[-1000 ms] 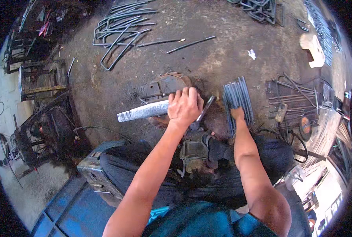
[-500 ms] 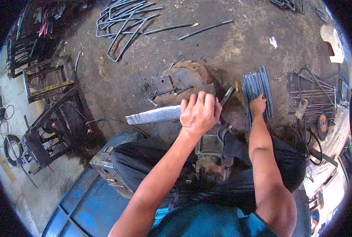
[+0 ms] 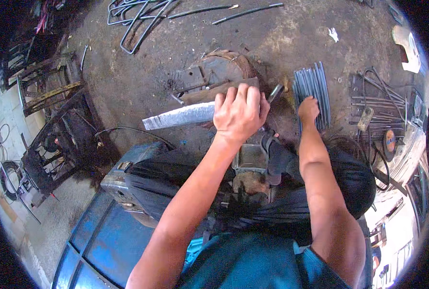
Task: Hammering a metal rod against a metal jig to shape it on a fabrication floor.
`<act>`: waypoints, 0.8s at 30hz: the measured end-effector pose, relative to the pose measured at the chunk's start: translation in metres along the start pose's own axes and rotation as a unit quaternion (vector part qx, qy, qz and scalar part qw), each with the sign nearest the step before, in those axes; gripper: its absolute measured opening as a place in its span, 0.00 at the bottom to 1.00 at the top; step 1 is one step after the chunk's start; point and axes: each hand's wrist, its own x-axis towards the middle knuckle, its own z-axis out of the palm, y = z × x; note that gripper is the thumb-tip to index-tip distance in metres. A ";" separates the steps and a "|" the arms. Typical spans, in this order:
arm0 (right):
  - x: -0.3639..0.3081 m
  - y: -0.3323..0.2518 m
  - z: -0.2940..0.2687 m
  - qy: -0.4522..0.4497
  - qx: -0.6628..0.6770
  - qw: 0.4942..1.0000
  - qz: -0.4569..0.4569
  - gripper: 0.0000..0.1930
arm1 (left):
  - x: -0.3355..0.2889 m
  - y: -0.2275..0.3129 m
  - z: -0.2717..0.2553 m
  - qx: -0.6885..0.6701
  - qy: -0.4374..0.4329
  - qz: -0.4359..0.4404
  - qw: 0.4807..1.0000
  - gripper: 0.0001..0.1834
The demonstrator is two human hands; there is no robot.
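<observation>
My left hand (image 3: 238,111) is closed around a long silvery bar (image 3: 180,116), which sticks out to the left from under my fist. A round metal tube end (image 3: 275,92) shows just right of that fist; whether it belongs to the same piece, I cannot tell. At the right, a bundle of straight grey metal rods (image 3: 316,82) lies on the floor. My right hand (image 3: 309,110) is on the bundle's near left part, its fingers curled in on a rod. Beyond my left hand is a round wooden block (image 3: 241,62) with a metal plate (image 3: 188,79) and pins on it.
Bent rod frames (image 3: 140,19) and two loose rods (image 3: 247,13) lie at the far side. Dark metal frames (image 3: 51,96) stand at the left. More rods (image 3: 378,115), cables and a grinding disc (image 3: 390,140) are at the right. My sandalled foot (image 3: 274,156) is between my hands.
The whole view has shifted, so the scene sits higher in it. My left hand keeps its hold on the bar. On the rod bundle, my right hand's fingers have curled in more.
</observation>
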 end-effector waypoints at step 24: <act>-0.086 -0.076 -0.203 -0.075 0.470 0.814 -0.333 0.14 | -0.013 0.000 -0.038 -0.138 -0.004 0.005 0.990 0.24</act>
